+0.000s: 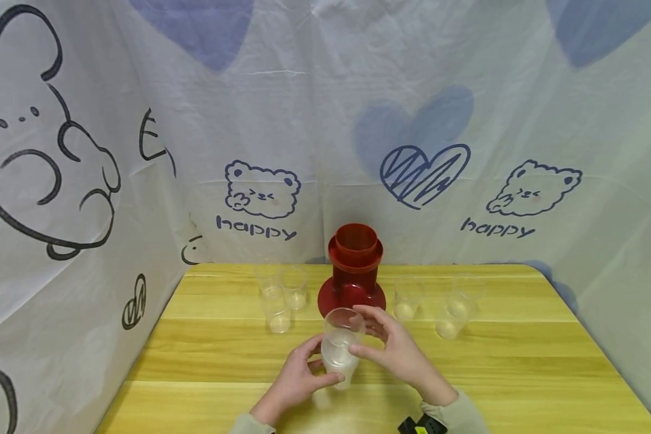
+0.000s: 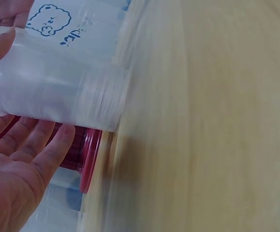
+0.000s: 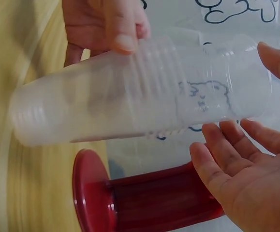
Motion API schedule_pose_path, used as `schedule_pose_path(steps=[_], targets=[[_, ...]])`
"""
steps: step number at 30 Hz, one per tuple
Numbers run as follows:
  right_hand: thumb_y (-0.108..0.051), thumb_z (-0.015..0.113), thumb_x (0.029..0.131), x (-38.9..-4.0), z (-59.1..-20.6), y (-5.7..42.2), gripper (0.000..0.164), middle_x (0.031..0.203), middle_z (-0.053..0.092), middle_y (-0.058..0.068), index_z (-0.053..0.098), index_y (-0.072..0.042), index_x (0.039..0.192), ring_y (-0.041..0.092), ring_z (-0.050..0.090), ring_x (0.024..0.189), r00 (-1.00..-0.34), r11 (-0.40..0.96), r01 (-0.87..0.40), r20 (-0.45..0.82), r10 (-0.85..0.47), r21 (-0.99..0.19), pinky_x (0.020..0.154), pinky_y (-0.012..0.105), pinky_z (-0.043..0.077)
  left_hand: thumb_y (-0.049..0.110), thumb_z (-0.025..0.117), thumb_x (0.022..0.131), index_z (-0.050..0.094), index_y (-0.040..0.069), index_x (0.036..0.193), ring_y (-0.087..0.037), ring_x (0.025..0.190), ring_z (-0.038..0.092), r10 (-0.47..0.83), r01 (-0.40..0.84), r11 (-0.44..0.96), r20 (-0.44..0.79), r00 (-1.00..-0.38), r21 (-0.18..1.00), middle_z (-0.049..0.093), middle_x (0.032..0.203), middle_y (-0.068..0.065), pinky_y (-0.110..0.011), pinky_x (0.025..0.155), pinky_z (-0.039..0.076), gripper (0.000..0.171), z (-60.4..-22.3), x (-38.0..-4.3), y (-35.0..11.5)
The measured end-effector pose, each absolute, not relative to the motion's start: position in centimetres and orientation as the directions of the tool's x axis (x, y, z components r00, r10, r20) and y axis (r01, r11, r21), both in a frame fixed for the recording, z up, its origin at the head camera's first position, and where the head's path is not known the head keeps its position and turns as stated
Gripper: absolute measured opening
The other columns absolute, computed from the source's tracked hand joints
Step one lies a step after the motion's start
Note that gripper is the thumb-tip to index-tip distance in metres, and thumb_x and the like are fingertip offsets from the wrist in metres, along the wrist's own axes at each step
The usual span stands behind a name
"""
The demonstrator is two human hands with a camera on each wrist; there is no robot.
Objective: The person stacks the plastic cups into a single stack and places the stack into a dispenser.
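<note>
A stack of clear plastic cups (image 1: 339, 359) stands in front of me, its base close over the wooden table. My left hand (image 1: 299, 375) holds it low from the left, thumb across the near side; in the left wrist view, thumb and fingers lie on either side of the ribbed cups (image 2: 57, 82). Higher up, my right hand (image 1: 397, 348) curves around the topmost cup (image 3: 241, 79) from the right. The right wrist view has the right thumb at that cup's rim and the fingertips along its opposite side. The topmost cup juts well out of the stack.
Behind the stack stands a red cylindrical holder (image 1: 354, 274) on a round base. Clear cups (image 1: 279, 316) are grouped left of it, and others, such as a cup (image 1: 449, 322), stand to its right. A printed cloth (image 1: 314, 120) hangs behind the table (image 1: 521, 361).
</note>
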State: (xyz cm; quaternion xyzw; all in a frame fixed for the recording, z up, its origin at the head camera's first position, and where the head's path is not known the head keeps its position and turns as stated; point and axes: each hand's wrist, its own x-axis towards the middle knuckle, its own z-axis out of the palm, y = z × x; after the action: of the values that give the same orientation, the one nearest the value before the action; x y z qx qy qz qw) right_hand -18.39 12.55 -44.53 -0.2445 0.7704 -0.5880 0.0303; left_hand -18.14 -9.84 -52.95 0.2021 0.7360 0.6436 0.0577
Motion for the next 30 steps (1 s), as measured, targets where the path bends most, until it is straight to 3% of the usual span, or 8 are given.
schedule_pose_path(steps=[5,18,30], targets=[[-0.018,0.078,0.086,-18.5,-45.2,12.8,0.058,0.124,0.058,0.006,0.052,-0.007,0.137,0.027,0.054,0.115,-0.878,0.225,-0.34,0.222,-0.424,-0.913,0.1,0.052,0.046,0.011,0.084,0.078,0.052,0.005,0.136,-0.024,0.114,0.055,0.375,0.24,0.095,0.189,-0.907,0.966,0.058,0.124,-0.009,-0.034,0.095,0.051,0.066,-52.9,-18.2,-9.8],[-0.017,0.079,0.084,-18.6,-46.3,13.2,0.056,0.128,0.054,0.011,0.054,-0.005,0.133,0.033,0.048,0.122,-0.876,0.233,-0.331,0.206,-0.435,-0.914,0.098,0.05,0.049,0.019,0.085,0.078,0.052,0.01,0.137,-0.025,0.116,0.055,0.372,0.237,0.142,0.17,-0.912,0.961,0.059,0.124,-0.005,-0.031,0.096,0.051,0.069,-52.8,-18.5,-9.4],[-0.013,0.076,0.087,-19.3,-47.6,13.9,0.054,0.132,0.052,0.012,0.053,-0.005,0.136,0.032,0.05,0.121,-0.861,0.235,-0.334,0.194,-0.47,-0.913,0.094,0.051,0.051,0.008,0.084,0.077,0.051,0.007,0.138,-0.025,0.116,0.055,0.377,0.232,0.109,0.176,-0.909,0.967,0.058,0.126,-0.009,-0.034,0.096,0.051,0.069,-52.8,-19.1,-8.7]])
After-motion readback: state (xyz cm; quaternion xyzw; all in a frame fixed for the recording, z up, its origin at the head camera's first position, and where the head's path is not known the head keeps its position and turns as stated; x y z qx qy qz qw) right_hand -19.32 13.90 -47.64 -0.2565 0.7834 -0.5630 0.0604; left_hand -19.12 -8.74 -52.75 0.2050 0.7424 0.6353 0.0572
